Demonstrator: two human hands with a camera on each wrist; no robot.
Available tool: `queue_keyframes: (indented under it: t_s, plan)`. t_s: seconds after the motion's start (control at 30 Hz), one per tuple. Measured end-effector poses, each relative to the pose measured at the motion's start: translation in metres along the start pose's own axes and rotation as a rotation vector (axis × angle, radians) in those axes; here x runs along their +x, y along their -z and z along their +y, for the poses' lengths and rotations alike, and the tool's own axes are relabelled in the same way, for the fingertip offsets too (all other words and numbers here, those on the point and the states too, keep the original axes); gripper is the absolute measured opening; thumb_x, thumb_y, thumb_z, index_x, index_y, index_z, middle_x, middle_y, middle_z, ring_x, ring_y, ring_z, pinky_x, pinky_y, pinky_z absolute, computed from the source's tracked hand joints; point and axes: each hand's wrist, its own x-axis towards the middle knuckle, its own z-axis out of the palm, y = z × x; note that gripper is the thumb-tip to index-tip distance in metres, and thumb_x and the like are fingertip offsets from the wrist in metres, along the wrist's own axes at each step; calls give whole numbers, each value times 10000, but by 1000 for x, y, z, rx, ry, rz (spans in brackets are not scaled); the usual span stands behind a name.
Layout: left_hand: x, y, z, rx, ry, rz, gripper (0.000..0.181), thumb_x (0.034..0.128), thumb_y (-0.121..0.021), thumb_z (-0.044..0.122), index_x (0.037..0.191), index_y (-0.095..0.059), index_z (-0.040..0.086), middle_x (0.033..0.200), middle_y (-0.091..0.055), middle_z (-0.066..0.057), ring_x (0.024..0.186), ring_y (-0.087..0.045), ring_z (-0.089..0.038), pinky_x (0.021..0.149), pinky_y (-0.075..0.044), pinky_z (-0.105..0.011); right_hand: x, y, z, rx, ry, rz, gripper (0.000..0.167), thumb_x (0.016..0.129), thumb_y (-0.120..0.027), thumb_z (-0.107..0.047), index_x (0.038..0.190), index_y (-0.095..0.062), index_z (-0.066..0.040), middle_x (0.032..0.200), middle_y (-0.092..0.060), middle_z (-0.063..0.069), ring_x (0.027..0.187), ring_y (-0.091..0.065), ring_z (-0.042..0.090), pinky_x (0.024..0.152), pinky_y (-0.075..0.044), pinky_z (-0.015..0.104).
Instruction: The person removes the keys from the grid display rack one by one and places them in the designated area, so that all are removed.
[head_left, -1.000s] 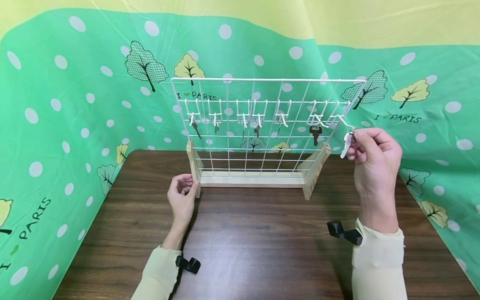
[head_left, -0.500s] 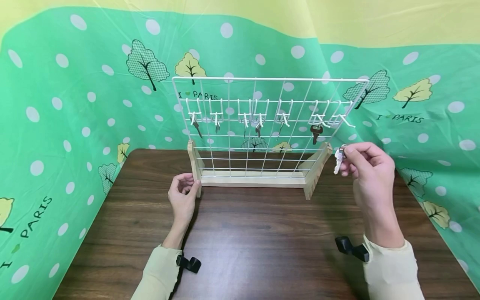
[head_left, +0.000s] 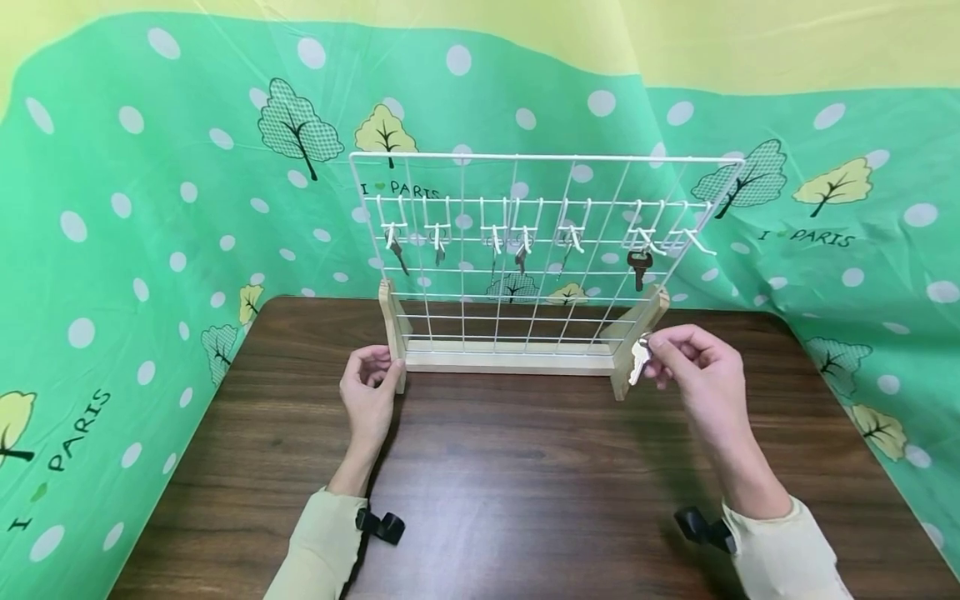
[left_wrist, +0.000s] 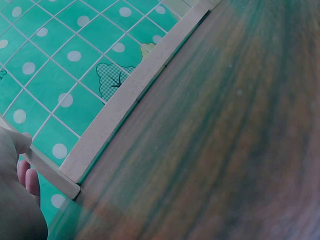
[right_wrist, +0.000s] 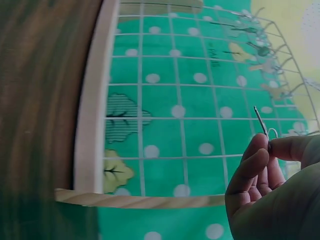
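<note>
My right hand pinches a silver key by its ring, just in front of the rack's right wooden leg. In the right wrist view the same key sticks up from between thumb and fingers. My left hand grips the left wooden leg of the stand, thumb in front; the left wrist view shows that thumb on the wood. A white wire grid rises from the stand. Several keys hang on its white hooks, among them a dark-headed key. The rightmost hook bears no key.
The rack stands toward the back of a dark wood table. Behind it hangs a green dotted cloth with printed trees. Black wrist mounts sit on both sleeves.
My right hand has drawn the silver key away from the rightmost hook, moving down and to the left toward the right leg. The left hand has kept its hold on the stand.
</note>
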Motion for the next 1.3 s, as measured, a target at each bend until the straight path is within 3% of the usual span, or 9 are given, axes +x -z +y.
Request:
queue_keyframes:
  t_s: [0.17, 0.4, 0.6, 0.8, 0.97, 1.3]
  plan:
    - [0, 0, 1, 2, 1, -3, 290, 913, -819, -137, 1161, -670, -160, 1009, -705, -19, 925, -669, -137, 743, -556, -164, -6, 4, 12, -75, -59, -32, 173, 1043, -719, 24, 933, -800, -81, 693, -715, -2, 591, -665, 100, 526, -512, 197]
    - [0, 1, 0, -6, 1, 2, 290, 913, -818, -132, 1161, -670, -158, 1008, -713, -10, 921, -672, -118, 744, -554, -161, -12, 7, 27, -163, -130, -57, 143, 1054, -729, -25, 954, -805, -93, 723, -729, -5, 629, -667, 86, 546, -509, 210]
    - [0, 0, 0, -3, -1, 0, 287, 915, -816, -133, 1159, -668, -164, 1014, -711, -57, 923, -667, -122, 747, -553, -161, -14, 9, 46, -231, -170, -116, 105, 1068, -725, -56, 996, -776, 2, 714, -724, -14, 628, -662, 85, 542, -508, 214]
    - [0, 0, 2, 0, -7, -2, 291, 912, -818, -130, 1159, -668, -162, 1024, -713, -74, 925, -671, -120, 752, -555, -165, -16, 12, 64, -324, -199, -157, 205, 1074, -731, -100, 1080, -744, 105, 724, -726, -16, 641, -666, 91, 555, -528, 238]
    - [-1, 0, 2, -1, -6, -3, 290, 916, -818, -126, 1162, -668, -161, 1028, -716, -60, 930, -671, -116, 751, -556, -164, -17, 17, 77, -346, -247, -187, 256, 1077, -739, -127, 1133, -732, 123, 759, -743, -24, 645, -664, 102, 568, -536, 245]
    - [0, 1, 0, -3, -2, -2, 292, 916, -820, -126, 1163, -669, -164, 1015, -705, -50, 925, -664, -136, 752, -554, -169, -15, 27, 97, -356, -325, -279, 203, 1081, -715, -94, 1141, -732, 100, 808, -753, -80, 658, -656, 92, 566, -512, 251]
